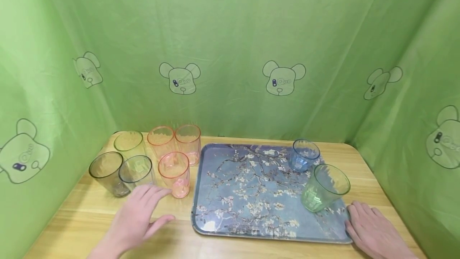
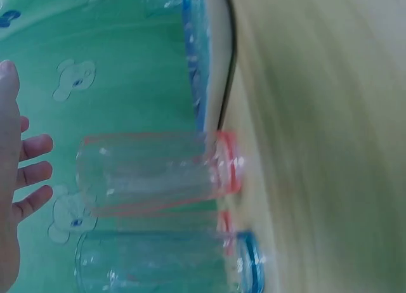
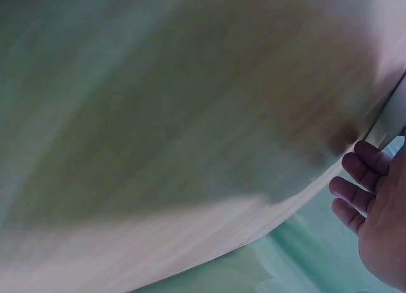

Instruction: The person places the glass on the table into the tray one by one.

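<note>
My left hand point(image 1: 138, 219) hovers over the table with thumb and fingers apart, holding nothing. Just beyond its fingers stand a pink cup point(image 1: 175, 173) and a clear cup with a dark blue rim point(image 1: 136, 171). In the left wrist view, the pink cup point(image 2: 158, 169) appears sideways, apart from the fingers point(image 2: 35, 172). At the right front corner of a flower-patterned tray point(image 1: 248, 199), my right hand point(image 1: 371, 227) rests with loosely bent fingers beside the rim; whether it touches the rim I cannot tell. A green cup point(image 1: 323, 189) and a smaller blue cup point(image 1: 303, 156) stand on the tray's right side.
Behind and left of the near pink cup are two more pink cups point(image 1: 188, 143), a yellow-green cup point(image 1: 128, 145) and a dark grey cup point(image 1: 108, 175). Green curtains point(image 1: 230, 103) enclose the wooden table point(image 1: 172, 235) at the back and both sides.
</note>
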Demonstrator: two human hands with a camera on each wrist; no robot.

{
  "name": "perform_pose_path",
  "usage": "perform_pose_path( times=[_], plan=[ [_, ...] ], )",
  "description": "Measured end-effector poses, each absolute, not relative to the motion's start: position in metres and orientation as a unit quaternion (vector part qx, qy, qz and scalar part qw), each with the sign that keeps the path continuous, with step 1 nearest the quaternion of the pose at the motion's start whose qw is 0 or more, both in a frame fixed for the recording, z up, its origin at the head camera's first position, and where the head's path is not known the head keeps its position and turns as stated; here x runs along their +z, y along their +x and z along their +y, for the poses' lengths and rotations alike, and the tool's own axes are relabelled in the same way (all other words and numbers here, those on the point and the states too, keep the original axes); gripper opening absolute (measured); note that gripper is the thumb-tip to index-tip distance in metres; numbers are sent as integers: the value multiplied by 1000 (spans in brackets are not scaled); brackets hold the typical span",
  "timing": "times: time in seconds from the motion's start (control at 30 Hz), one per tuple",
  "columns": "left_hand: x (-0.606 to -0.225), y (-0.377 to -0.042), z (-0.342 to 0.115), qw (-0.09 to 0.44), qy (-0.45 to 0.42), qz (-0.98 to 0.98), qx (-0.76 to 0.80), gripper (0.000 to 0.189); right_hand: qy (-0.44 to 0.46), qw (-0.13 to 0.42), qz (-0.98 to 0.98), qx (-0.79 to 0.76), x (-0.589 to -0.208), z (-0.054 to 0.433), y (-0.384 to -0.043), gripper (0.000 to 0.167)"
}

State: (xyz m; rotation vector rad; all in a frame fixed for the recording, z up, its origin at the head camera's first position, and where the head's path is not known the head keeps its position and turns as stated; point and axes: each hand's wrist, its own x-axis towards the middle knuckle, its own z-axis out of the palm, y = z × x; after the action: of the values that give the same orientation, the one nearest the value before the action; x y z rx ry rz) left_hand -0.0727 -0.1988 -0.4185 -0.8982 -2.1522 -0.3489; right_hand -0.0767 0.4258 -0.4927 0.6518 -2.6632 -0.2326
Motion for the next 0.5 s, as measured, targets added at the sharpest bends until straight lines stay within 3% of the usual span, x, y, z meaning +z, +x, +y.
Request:
perform_pose_path(
  times=[0.3, 0.5],
  plan=[
    [-418, -77, -202, 449, -313, -810, -212, 68, 232, 197, -949, -81, -493, 426, -78, 23],
    [-426, -66, -188, 430, -220, -832, -275, 79, 228, 193, -951, -80, -492, 427, -78, 22]
  ],
)
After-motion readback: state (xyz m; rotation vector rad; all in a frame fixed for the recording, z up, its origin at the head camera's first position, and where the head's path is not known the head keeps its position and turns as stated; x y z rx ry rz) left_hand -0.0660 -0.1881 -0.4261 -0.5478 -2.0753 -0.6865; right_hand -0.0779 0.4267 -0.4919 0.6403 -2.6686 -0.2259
